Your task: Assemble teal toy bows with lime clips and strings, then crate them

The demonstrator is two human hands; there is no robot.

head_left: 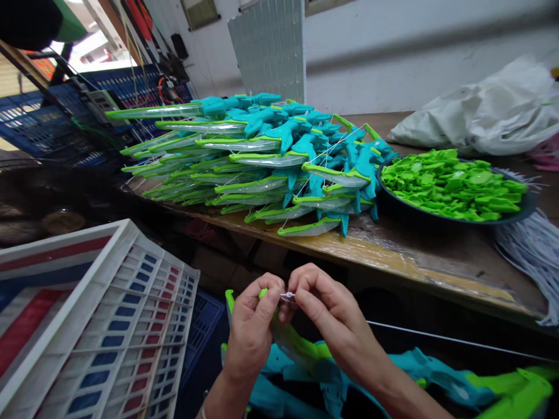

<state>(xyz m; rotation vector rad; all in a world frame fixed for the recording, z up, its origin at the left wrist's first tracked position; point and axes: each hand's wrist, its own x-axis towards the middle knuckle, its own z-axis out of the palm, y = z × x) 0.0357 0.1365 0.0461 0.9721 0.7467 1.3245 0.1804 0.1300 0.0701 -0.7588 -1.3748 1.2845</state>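
Close together in front of me, my left hand and my right hand are both closed in a pinch. Between the fingertips runs a white string with a small knot or loop in it. My left fingers grip the green limb tip of a toy bow, and my right fingers pinch the string. Part of this bow is hidden behind my right hand and wrist. Below my forearms lie more teal and green toy bow parts, with a taut white string crossing above them.
A wooden table bears a big stack of green and teal toy bows. Right of it stand a dark bowl of small green plastic pieces, a bundle of white strings and a white sack. A white crate is at left.
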